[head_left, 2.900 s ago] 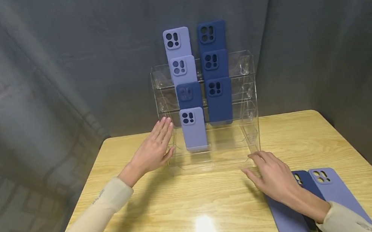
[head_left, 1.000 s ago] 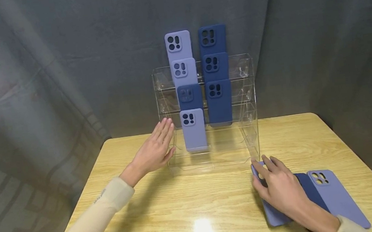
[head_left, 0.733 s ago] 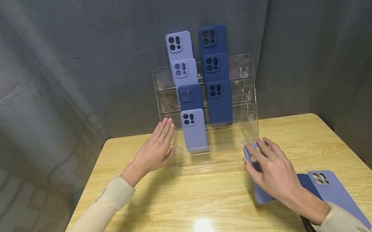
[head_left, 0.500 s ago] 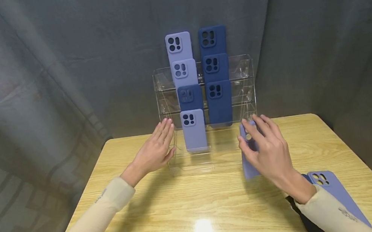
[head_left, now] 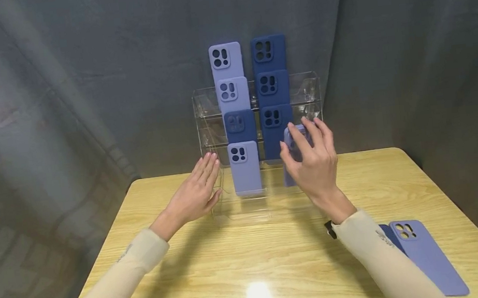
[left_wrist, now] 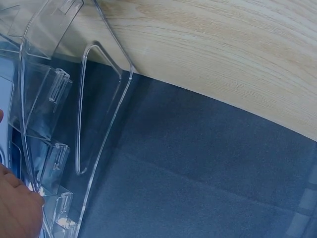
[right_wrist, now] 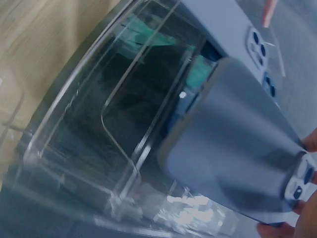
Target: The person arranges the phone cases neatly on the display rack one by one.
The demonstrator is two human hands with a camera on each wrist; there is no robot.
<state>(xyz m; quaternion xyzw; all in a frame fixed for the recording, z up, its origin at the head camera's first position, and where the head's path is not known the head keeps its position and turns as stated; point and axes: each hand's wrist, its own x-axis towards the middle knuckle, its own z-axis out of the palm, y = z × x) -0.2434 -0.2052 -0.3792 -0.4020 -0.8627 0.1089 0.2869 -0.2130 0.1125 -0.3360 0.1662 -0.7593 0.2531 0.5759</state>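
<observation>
My right hand [head_left: 315,165] pinches a lavender phone case [right_wrist: 228,144] near its camera-cutout end. It holds the case tilted before the right half of a clear acrylic tiered rack [head_left: 205,106], below a dark blue case [head_left: 271,143]. My left hand [head_left: 193,192] lies with straight fingers against the rack's left side. In the rack's left column stand several cases, with a lavender one [head_left: 246,175] at the front and a dark blue one [head_left: 248,131] behind it. The right column holds dark blue cases. Whether the held case touches the rack is unclear.
On the wooden table [head_left: 217,277], at the right, lies a lavender case [head_left: 434,257]. A dark blue case [head_left: 391,237] beside it is partly hidden by my right sleeve [head_left: 376,251]. A grey curtain [head_left: 147,71] hangs behind the rack.
My right hand has picked up the lavender case from the table and carried it up and left to the rack's lower right. My left hand has stayed at the rack's side.
</observation>
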